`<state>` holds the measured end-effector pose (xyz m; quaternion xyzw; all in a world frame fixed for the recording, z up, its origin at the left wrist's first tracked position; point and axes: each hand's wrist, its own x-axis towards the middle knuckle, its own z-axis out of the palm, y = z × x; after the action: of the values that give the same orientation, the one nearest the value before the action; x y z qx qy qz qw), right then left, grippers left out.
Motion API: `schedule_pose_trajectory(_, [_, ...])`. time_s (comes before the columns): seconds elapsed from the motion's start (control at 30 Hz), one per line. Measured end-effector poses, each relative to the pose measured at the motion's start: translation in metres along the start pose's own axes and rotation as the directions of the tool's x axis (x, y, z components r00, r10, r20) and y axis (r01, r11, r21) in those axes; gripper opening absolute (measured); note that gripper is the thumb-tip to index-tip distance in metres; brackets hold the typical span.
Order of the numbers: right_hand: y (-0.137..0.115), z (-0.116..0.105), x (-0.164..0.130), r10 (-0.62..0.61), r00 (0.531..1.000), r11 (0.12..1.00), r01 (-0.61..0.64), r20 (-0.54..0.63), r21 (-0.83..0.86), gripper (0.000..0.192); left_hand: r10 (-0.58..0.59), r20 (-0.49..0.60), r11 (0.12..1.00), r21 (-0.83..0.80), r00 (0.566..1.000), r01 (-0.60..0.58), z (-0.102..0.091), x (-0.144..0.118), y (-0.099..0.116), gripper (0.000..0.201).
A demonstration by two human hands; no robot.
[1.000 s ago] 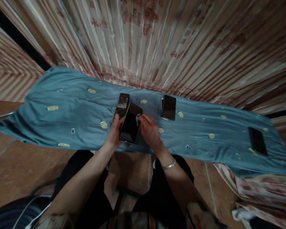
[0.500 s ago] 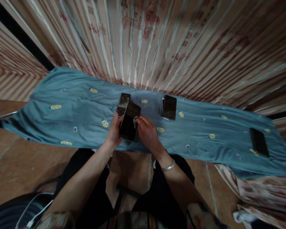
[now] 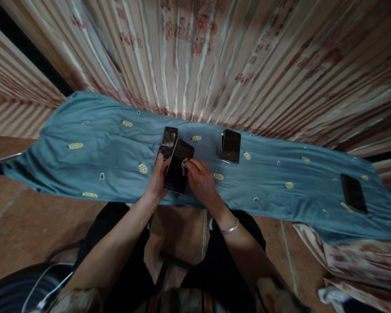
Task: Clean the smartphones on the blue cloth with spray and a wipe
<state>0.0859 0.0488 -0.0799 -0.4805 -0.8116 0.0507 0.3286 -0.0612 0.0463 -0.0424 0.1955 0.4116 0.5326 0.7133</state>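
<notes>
Phone (image 3: 176, 168), dark-screened, is gripped in the left hand (image 3: 156, 179) over a long table (image 3: 263, 174) draped in blue, yellow-patterned fabric (image 3: 114, 152), while the right hand (image 3: 201, 179) pinches a small pale wipe (image 3: 184, 167) at the screen's right side, a pleated, red-printed curtain (image 3: 195, 65) behind and brown floor (image 3: 273, 243) below.

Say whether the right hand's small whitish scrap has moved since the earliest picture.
Yes: the scrap moved slightly left and down in view, judged against the yellow oval print just beyond.
</notes>
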Motion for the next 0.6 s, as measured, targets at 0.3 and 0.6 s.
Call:
schedule_pose_trajectory(0.3, [0.006,-0.001,0.003,0.011,0.998,1.000,-0.011,-0.060,0.002,0.032,-0.018,-0.042,1.000,0.010,0.999,0.018,0.003,-0.002,-0.005,0.066])
schedule_pose_trajectory(0.6, [-0.004,-0.003,0.001,0.027,1.000,1.000,-0.027,0.006,0.006,0.031,-0.017,-0.077,1.000,0.021,0.997,0.019,0.006,-0.001,-0.004,0.060])
